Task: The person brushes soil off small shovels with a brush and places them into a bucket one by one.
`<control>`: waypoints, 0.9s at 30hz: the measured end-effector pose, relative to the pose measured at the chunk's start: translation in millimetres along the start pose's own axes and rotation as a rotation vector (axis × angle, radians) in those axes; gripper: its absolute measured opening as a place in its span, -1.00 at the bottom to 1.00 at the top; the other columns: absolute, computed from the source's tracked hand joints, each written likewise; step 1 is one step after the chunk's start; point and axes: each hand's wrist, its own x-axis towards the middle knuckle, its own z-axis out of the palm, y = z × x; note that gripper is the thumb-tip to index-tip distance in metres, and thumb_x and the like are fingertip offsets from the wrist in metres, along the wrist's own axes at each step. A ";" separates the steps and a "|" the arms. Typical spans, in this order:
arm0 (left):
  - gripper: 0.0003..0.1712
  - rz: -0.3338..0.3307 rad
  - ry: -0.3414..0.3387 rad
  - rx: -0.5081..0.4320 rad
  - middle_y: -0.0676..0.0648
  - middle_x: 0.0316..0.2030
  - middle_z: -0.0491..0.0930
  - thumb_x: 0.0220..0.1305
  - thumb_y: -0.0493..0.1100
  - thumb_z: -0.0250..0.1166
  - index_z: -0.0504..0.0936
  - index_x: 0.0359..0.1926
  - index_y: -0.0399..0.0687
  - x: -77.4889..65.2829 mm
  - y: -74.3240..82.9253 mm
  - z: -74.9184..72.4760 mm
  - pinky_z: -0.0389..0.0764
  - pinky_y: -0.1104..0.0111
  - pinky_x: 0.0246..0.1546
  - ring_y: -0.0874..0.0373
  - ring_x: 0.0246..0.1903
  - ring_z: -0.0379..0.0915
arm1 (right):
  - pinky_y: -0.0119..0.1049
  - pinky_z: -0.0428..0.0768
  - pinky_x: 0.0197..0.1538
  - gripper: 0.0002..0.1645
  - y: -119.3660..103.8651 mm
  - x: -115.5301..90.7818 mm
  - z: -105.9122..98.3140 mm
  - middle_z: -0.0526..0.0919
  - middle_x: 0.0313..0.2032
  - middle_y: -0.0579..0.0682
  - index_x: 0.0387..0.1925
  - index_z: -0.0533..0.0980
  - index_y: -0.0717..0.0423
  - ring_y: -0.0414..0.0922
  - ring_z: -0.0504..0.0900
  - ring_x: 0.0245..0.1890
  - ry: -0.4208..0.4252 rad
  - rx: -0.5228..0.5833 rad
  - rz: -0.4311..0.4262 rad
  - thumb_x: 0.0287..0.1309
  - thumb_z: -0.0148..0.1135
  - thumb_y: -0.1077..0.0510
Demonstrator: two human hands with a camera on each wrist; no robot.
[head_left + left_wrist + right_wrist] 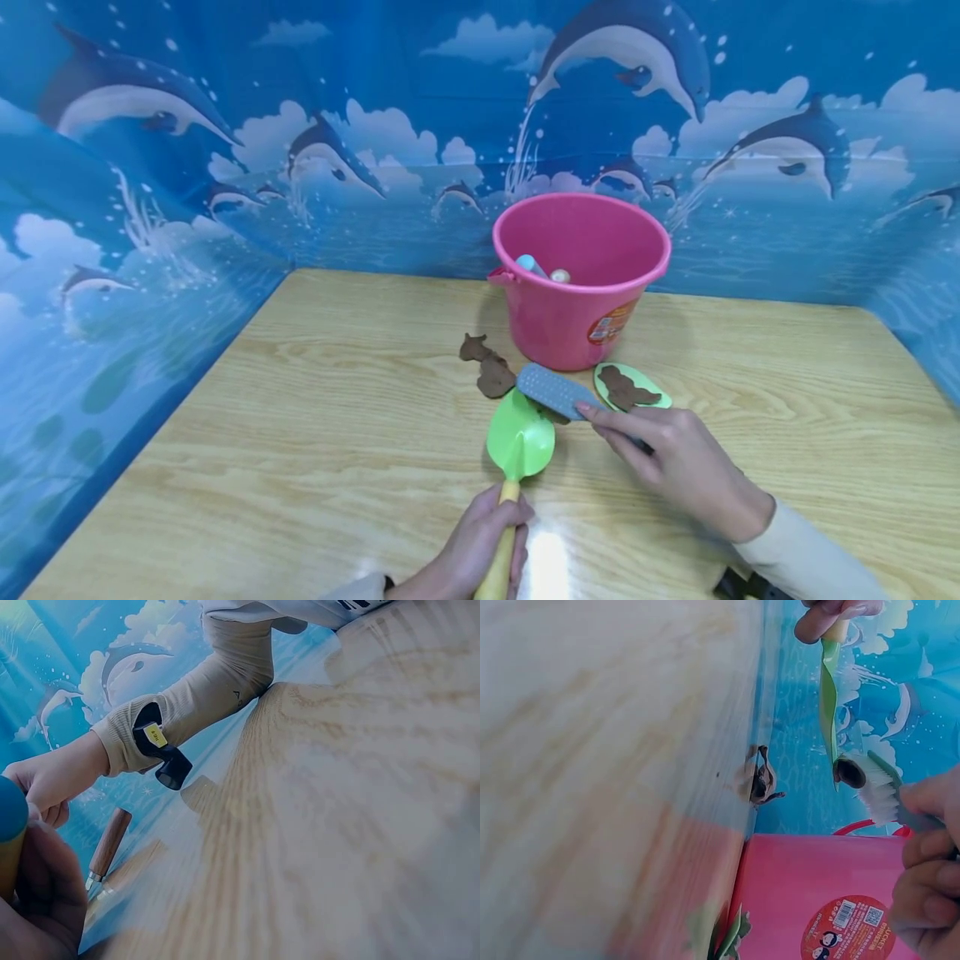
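Note:
My left hand grips the yellow handle of a small toy shovel with a green blade. In my right hand is a grey brush, its index finger lying along the back. White bristles reach toward the blade's tip in the right wrist view, where a dark brown piece sits between them. Mostly hidden under the brush in the head view, that piece shows only an edge. Left of the brush lie flat brown pieces on the table; another brown piece rests on a light green leaf-shaped thing.
A pink bucket with a few small things inside stands behind the brush on the wooden table. A dolphin-printed backdrop surrounds the table. A brown wooden handle shows below the right hand in the left wrist view.

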 end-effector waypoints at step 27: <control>-0.87 0.018 -0.001 0.023 0.06 -0.81 0.30 0.24 -0.17 0.04 0.31 -0.34 -0.15 0.5 -1.2 -0.1 0.34 0.48 -0.89 0.27 -0.86 0.21 | -0.32 0.66 -0.41 -0.69 5.1 -0.9 -0.2 0.75 -0.31 -0.06 -0.09 0.68 0.05 -0.23 0.71 -0.40 0.082 -0.101 0.056 0.07 0.36 0.17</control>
